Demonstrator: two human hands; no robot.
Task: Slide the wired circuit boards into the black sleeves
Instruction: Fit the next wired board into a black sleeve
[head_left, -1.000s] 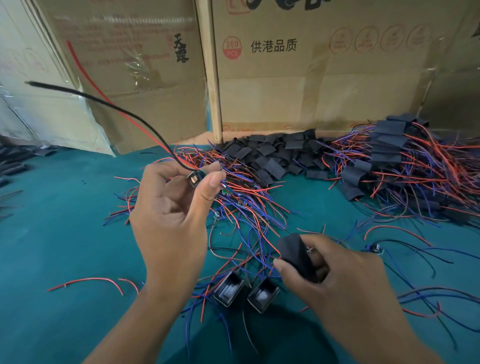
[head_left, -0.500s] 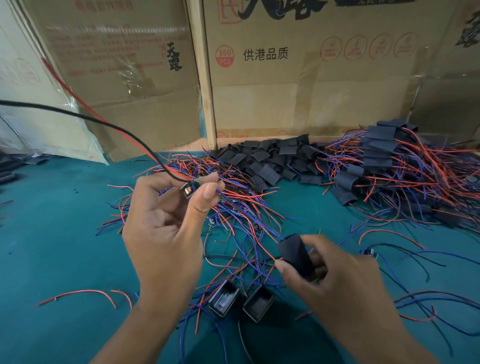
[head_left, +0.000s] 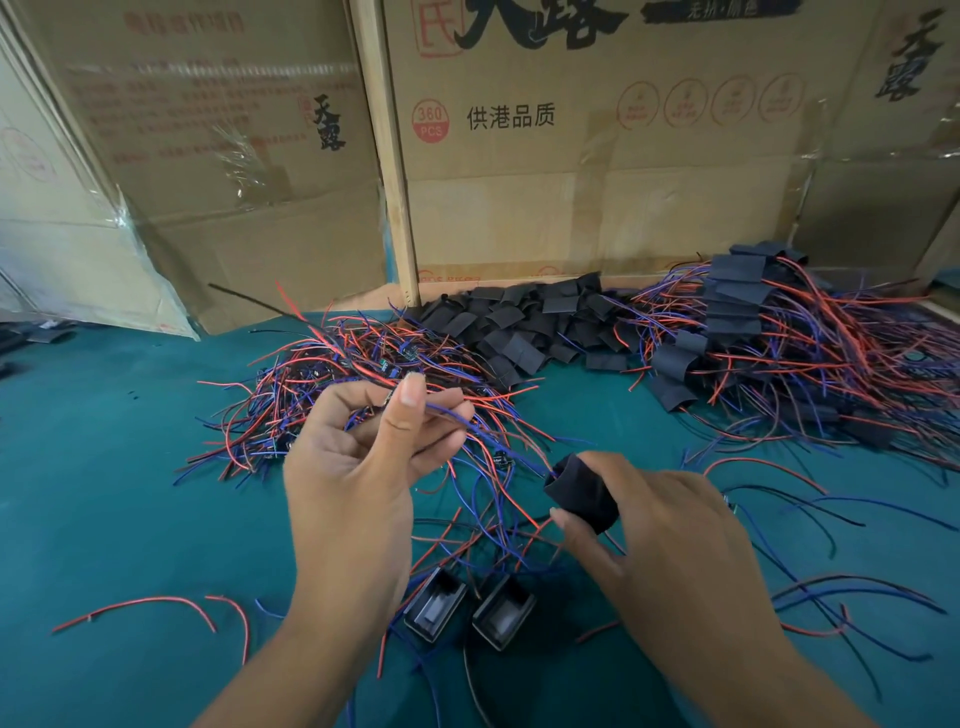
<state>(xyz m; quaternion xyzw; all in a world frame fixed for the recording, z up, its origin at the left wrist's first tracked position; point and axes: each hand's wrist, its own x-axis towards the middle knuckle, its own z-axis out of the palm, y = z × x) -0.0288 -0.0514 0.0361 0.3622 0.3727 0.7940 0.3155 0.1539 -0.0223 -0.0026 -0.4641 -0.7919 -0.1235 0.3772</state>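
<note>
Left hand: my left hand (head_left: 358, 457) pinches a blue wire (head_left: 467, 423) between thumb and fingers (head_left: 413, 389); whether the circuit board is at the pinch I cannot tell.
Right hand: my right hand (head_left: 660, 525) grips one black sleeve (head_left: 582, 493) with curled fingers, its open mouth turned toward the left hand.
Change: earlier the left hand showed the board at its fingertips with a black lead arcing toward the desk's left edge; now the board is out of sight and the blue wire runs down to the sleeve mouth.
Meaning: I judge that threading has begun; the board is not yet seated.
Difference: the hands sit closer together than before.
Stock: loose wired boards (head_left: 363, 374) lie mid-desk; empty sleeves (head_left: 519, 322) sit at the far edge; sleeved units (head_left: 737, 306) occupy the far right corner of the desk (head_left: 104, 467).
</note>
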